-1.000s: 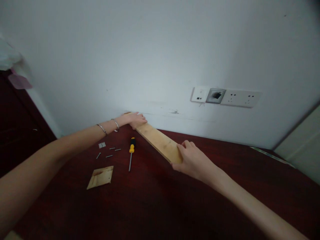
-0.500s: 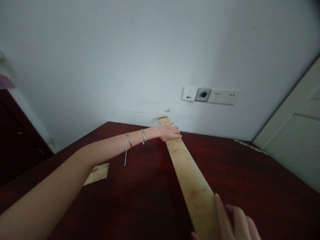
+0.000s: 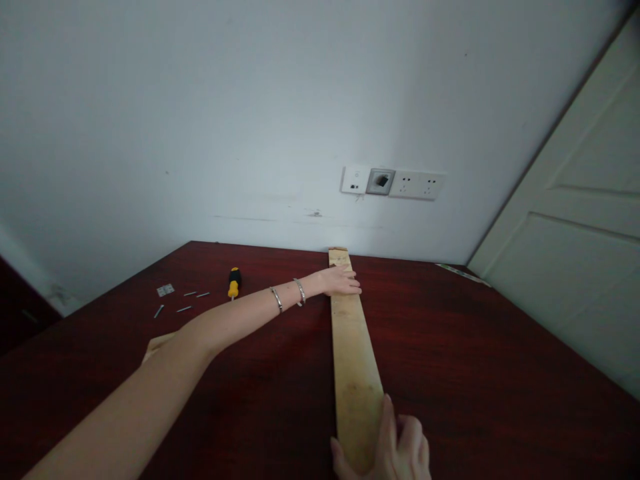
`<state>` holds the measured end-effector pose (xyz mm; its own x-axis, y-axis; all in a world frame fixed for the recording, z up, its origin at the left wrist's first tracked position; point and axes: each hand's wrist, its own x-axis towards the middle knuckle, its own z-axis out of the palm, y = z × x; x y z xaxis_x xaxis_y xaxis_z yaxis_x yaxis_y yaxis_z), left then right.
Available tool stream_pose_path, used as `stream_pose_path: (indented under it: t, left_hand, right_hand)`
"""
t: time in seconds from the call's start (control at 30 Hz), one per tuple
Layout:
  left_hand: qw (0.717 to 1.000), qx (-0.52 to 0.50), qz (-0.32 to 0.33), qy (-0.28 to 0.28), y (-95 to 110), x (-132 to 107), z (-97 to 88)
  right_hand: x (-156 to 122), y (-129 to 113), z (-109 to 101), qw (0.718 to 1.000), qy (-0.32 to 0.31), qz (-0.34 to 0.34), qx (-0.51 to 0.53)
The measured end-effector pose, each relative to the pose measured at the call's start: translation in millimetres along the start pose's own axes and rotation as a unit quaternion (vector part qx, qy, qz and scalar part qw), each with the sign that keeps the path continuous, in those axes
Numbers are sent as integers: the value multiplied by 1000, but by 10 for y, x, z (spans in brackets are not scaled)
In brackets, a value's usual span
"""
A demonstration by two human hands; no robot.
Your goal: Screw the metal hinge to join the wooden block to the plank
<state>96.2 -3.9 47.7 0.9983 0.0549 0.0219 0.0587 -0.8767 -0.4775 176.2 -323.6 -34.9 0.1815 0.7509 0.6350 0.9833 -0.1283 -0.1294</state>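
A long pale wooden board (image 3: 354, 347) lies on the dark red tabletop, its far end close to the wall. My left hand (image 3: 342, 281) reaches across the board near that end, fingers curled over its right edge. At the near end, my right hand (image 3: 395, 447) grips the board from both sides, with the thumb on the left edge and the fingers on the right. A yellow and black screwdriver (image 3: 234, 283) rests left of the board, its shaft partly hidden by my left forearm. Behind that forearm, a small wooden piece (image 3: 156, 345) shows only in part.
Several loose screws (image 3: 185, 309) and a small grey metal plate (image 3: 165, 290) lie on the left of the tabletop (image 3: 475, 360). Sockets (image 3: 417, 185) are set in the white wall. A panelled white door (image 3: 580, 227) stands at the right, near a flat strip (image 3: 463, 274).
The board's near end has swung left with my right hand, so the board now runs straighter toward the wall. The screwdriver handle, screws and metal plate have come out from behind my left arm.
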Motion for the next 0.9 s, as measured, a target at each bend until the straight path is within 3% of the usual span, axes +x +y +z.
stream_pose_path:
  t: [0.2,0.43,0.7,0.9]
  left_hand:
    - [1000,-26,-9,0,-42,-128,113]
    - [997,-69,-35,-18,-25,-159,82]
    - [996,-59,-70,-13,36,-144,83]
    - [994,-45,-94,-18,138,-196,48]
  right_hand:
    - [41,-53,52,999,-17,-6,35]
    - [27,-25,54,998,-14,-19,53]
    - [10,5,99,997,-48,-6,62]
    - [19,-40,104,997,-32,-21,74]
